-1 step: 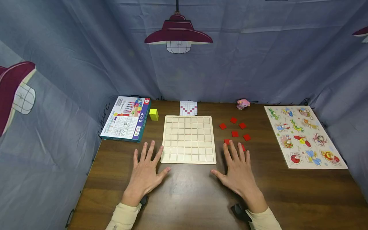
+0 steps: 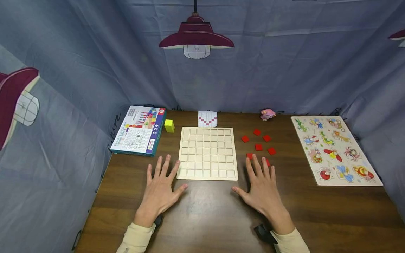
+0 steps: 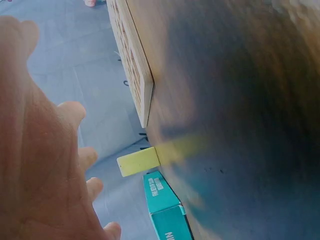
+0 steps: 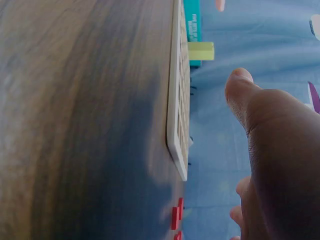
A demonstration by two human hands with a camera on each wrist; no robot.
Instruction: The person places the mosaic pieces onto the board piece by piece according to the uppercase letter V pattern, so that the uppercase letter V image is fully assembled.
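Note:
My left hand (image 2: 159, 191) is spread palm down, fingers straight, by the left edge of a pale wooden grid board (image 2: 207, 154). To the board's right my right hand (image 2: 262, 189) is spread the same way, holding nothing. Its fingertips overlap the nearest of several small red square tiles (image 2: 258, 147) in the head view, partly hiding two of them. In the left wrist view, the left hand (image 3: 45, 145) appears raised over the tabletop with nothing in its grasp. Behind the board lies a small card (image 2: 207, 119) printed with a pink V-shaped pattern on a grid.
A flat printed box (image 2: 139, 130) lies at the back left, with a yellow block (image 2: 169, 126) beside it. At the back stands a small pink figurine (image 2: 267, 114). An insect puzzle board (image 2: 335, 151) lies on the right. Grey-blue curtains (image 2: 240, 80) enclose the table.

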